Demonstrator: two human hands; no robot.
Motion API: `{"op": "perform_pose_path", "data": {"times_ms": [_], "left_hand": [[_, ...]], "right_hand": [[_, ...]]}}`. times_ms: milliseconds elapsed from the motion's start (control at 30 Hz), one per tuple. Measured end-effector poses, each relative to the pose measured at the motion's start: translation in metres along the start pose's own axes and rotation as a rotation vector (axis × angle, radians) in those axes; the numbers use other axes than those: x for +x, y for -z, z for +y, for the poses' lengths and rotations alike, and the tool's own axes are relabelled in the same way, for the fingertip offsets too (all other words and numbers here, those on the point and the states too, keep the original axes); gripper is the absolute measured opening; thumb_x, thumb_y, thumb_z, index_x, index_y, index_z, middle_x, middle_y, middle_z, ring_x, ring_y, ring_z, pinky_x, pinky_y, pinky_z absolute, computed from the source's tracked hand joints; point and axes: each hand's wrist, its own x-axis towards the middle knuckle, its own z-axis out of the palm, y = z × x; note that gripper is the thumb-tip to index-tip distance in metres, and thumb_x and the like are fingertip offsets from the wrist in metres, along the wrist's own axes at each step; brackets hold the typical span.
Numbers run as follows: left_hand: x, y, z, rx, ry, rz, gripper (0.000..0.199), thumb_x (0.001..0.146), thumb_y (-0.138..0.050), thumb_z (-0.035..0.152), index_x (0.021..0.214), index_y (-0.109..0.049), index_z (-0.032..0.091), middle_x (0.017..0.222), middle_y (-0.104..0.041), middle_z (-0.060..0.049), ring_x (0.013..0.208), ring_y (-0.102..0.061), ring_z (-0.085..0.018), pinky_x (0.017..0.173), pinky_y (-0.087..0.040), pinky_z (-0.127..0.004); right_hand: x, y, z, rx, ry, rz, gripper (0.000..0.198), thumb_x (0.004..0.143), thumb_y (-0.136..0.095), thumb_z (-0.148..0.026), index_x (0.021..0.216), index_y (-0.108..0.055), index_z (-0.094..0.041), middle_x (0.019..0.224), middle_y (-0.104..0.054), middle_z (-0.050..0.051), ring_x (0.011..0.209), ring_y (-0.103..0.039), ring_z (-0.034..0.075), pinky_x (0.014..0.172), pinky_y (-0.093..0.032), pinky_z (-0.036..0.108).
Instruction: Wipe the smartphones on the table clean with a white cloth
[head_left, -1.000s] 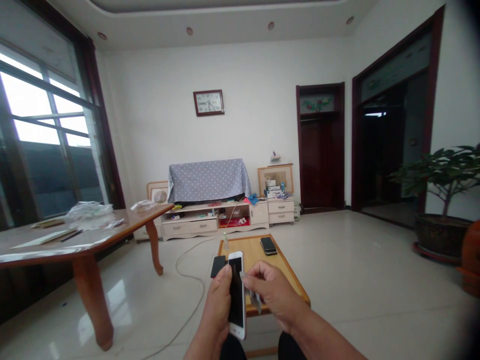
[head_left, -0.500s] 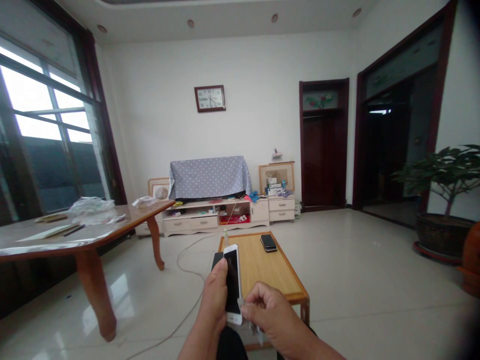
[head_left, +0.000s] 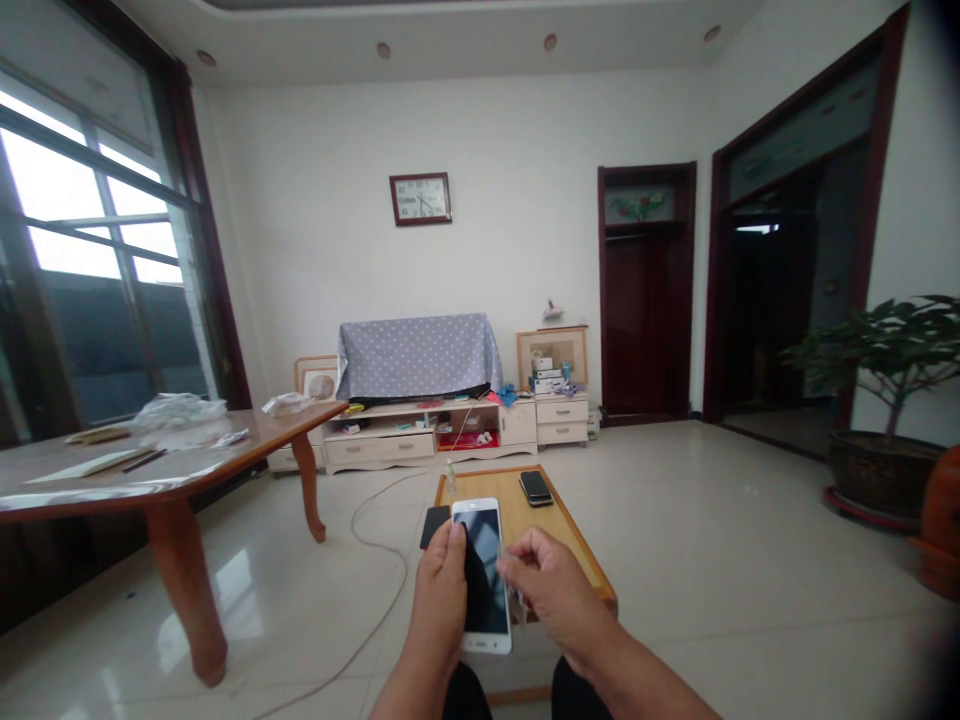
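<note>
A white-framed smartphone (head_left: pixel 484 575) with a dark, reflecting screen is gripped along its left side by my left hand (head_left: pixel 442 585), thumb on the front edge. My right hand (head_left: pixel 547 580) pinches a small crumpled pale cloth (head_left: pixel 519 606) at the phone's right edge; most of that cloth is hidden by the fingers. Beyond both hands is a small wooden table (head_left: pixel 491 487), where a second, dark phone (head_left: pixel 535 488) lies flat. A small clear bottle (head_left: pixel 451 477) stands at its far left corner, and a flat black item (head_left: pixel 435 526) lies near its left edge.
At the left, a larger wooden table (head_left: pixel 262 432) carries plastic bags (head_left: pixel 180 412) and papers. A cable (head_left: pixel 375 625) runs across the floor. Against the back wall stands a low white cabinet (head_left: pixel 382 448). A potted plant (head_left: pixel 885 465) is at the right.
The phone has turned so its screen faces me more squarely and has shifted slightly right. My right hand has moved up along its right edge, the cloth still pinched.
</note>
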Motion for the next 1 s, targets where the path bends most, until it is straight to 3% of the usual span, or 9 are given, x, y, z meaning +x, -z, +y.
{"op": "perform_pose_path", "data": {"times_ms": [133,333,500,700,800,900,1000], "left_hand": [[0.000,-0.001,0.002,0.050,-0.047,-0.004,0.048,0.083,-0.062,0.060,0.108,-0.070,0.020,0.099,-0.072,-0.006,0.093,-0.062,-0.024,0.081,-0.047,-0.029],[-0.003,-0.011,0.007,0.054,-0.068,-0.066,0.046,0.079,-0.067,0.056,0.105,-0.072,0.019,0.106,-0.074,-0.009,0.110,-0.062,-0.030,0.092,-0.047,-0.033],[-0.006,-0.013,0.009,-0.008,-0.020,-0.039,0.043,0.076,-0.069,0.055,0.099,-0.073,0.019,0.102,-0.075,-0.009,0.111,-0.062,-0.031,0.093,-0.048,-0.035],[-0.004,-0.014,0.006,-0.043,0.004,-0.079,0.043,0.077,-0.069,0.056,0.098,-0.073,0.019,0.103,-0.074,-0.008,0.112,-0.061,-0.031,0.094,-0.047,-0.035],[-0.002,-0.013,0.002,-0.020,0.011,-0.078,0.044,0.077,-0.068,0.058,0.098,-0.072,0.019,0.098,-0.074,-0.006,0.102,-0.064,-0.029,0.087,-0.047,-0.032],[-0.003,-0.014,0.000,0.023,-0.007,-0.073,0.044,0.081,-0.064,0.060,0.095,-0.071,0.019,0.091,-0.073,-0.004,0.088,-0.064,-0.024,0.079,-0.047,-0.030],[-0.005,-0.016,-0.001,0.050,-0.037,-0.096,0.044,0.085,-0.060,0.059,0.097,-0.071,0.018,0.093,-0.072,-0.005,0.091,-0.062,-0.024,0.080,-0.046,-0.029]], "right_hand": [[0.002,0.004,0.011,-0.053,0.015,0.016,0.027,0.076,-0.073,-0.041,0.076,-0.056,-0.020,0.063,-0.049,-0.006,0.057,-0.044,0.011,0.055,-0.034,0.024],[0.033,0.021,-0.007,0.025,0.079,0.090,0.036,0.075,-0.074,-0.050,0.083,-0.060,-0.018,0.068,-0.055,-0.004,0.061,-0.048,0.012,0.058,-0.037,0.025],[0.030,0.028,0.003,0.038,0.073,0.023,0.044,0.077,-0.074,-0.049,0.107,-0.061,-0.019,0.079,-0.061,-0.001,0.065,-0.052,0.014,0.061,-0.040,0.026],[0.020,0.029,-0.005,-0.328,0.362,0.301,0.025,0.081,-0.068,-0.045,0.079,-0.064,-0.021,0.081,-0.061,0.004,0.071,-0.053,0.018,0.067,-0.044,0.031],[0.005,0.019,-0.011,-0.264,0.369,0.200,0.025,0.085,-0.066,-0.046,0.086,-0.067,-0.021,0.089,-0.065,0.006,0.077,-0.058,0.019,0.069,-0.048,0.032],[-0.007,0.008,-0.005,-0.172,0.247,0.049,0.023,0.087,-0.064,-0.044,0.089,-0.064,-0.021,0.076,-0.064,0.002,0.066,-0.058,0.017,0.060,-0.047,0.028],[-0.004,0.006,0.004,-0.345,0.339,0.120,0.012,0.087,-0.062,-0.032,0.081,-0.062,-0.022,0.073,-0.061,0.001,0.067,-0.057,0.016,0.063,-0.044,0.028]]}}
